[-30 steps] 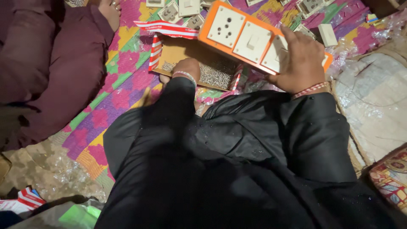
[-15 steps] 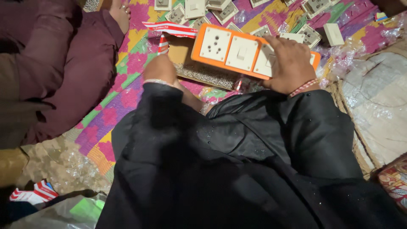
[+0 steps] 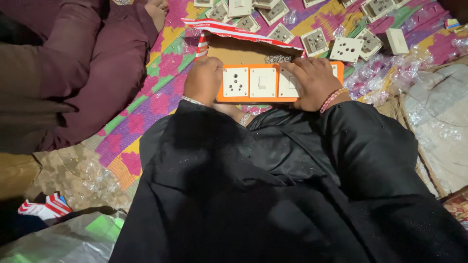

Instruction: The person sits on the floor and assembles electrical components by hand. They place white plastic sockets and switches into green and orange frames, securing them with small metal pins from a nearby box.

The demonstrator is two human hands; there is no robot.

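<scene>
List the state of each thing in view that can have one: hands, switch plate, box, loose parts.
Left hand: gripping the plate's left end.
Right hand: gripping the plate's right end, fingers on top.
Orange switch plate: held level, modules fitted.
Cardboard box: open, flap up.
Loose socket modules: scattered on the mat.

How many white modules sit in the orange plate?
3 in the orange plate: socket by the left hand, switch in the middle, another half under the right hand, which may hide more.
</scene>
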